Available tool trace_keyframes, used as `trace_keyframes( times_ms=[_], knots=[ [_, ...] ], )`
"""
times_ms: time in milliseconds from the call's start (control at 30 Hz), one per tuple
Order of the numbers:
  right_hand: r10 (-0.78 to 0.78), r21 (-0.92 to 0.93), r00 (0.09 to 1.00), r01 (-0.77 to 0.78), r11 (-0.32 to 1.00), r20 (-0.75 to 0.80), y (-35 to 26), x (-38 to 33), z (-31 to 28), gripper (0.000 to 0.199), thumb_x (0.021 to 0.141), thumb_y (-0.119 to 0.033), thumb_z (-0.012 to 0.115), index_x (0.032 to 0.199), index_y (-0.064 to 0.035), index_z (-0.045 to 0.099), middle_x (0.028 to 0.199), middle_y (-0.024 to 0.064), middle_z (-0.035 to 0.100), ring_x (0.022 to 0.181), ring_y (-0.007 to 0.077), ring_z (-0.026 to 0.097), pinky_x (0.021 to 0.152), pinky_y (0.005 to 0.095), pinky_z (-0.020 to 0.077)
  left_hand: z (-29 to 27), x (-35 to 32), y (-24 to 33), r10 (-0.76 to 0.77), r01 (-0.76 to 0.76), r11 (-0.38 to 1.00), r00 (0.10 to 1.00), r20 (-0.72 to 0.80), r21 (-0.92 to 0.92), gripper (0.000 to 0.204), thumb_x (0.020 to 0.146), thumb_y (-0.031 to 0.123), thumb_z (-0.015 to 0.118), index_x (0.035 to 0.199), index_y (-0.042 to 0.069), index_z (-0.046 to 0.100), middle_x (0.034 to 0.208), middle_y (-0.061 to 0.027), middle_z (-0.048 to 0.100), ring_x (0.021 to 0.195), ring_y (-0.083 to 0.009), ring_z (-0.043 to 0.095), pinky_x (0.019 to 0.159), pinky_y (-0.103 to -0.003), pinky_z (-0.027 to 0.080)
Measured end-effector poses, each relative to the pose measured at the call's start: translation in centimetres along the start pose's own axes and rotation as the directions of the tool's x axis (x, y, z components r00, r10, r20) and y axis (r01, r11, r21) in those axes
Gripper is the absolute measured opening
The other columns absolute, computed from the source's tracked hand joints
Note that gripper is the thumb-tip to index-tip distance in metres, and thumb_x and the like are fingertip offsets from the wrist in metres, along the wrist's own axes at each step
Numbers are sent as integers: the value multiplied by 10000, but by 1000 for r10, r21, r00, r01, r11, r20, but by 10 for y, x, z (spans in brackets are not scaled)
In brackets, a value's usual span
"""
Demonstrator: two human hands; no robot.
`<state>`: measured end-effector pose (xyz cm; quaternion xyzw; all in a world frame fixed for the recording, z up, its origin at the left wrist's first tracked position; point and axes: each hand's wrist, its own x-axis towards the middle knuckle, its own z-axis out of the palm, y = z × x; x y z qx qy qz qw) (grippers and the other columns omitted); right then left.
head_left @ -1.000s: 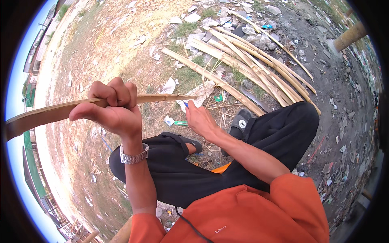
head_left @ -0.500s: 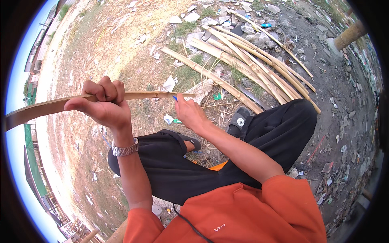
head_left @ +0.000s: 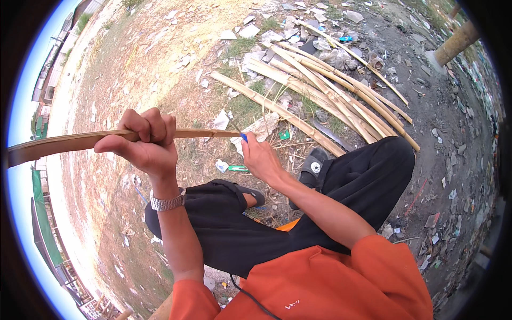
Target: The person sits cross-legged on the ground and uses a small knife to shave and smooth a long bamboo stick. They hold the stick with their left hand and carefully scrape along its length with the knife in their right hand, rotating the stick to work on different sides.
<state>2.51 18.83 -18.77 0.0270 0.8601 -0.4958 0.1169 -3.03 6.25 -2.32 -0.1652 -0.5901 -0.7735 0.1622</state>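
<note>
The long thin tan bamboo strip (head_left: 80, 141) looks light and springy; left hand (head_left: 144, 146) fingers are clamped mid-length, right hand (head_left: 261, 157), at 3 o'clock, closed on a blue-handled tool (head_left: 244, 136).

The bamboo strip (head_left: 80, 141) runs out of sight at the left rim, so no telling how long it is. The right hand (head_left: 261, 157) covers most of a blue-handled tool (head_left: 244, 136); its blade is too small to make out. The left hand (head_left: 144, 146) hides the strip's middle.
</note>
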Motion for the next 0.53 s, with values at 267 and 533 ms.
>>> trace_keyframes(
  times_ms=[267, 533],
  knots=[
    [19, -51, 1000, -18, 999, 16, 31, 1, 28, 222, 889, -186, 390, 891, 33, 419, 607, 298, 525, 621, 472, 527, 584, 527, 399, -9, -3, -6, 9, -4, 997, 998, 66, -82, 641, 719, 763, 256, 565, 143, 214, 425, 51, 132, 369, -55, 52, 342, -224, 75],
    [194, -88, 978, -188, 978, 72, 75, 17, 36, 252, 895, -237, 380, 961, -3, 445, 737, 319, 563, 718, 465, 561, 650, 529, 429, -6, -4, -10, 33, 1, 982, 983, 178, -187, 653, 718, 761, 269, 568, 127, 222, 407, 41, 148, 359, -54, 56, 346, -238, 69]
  ],
)
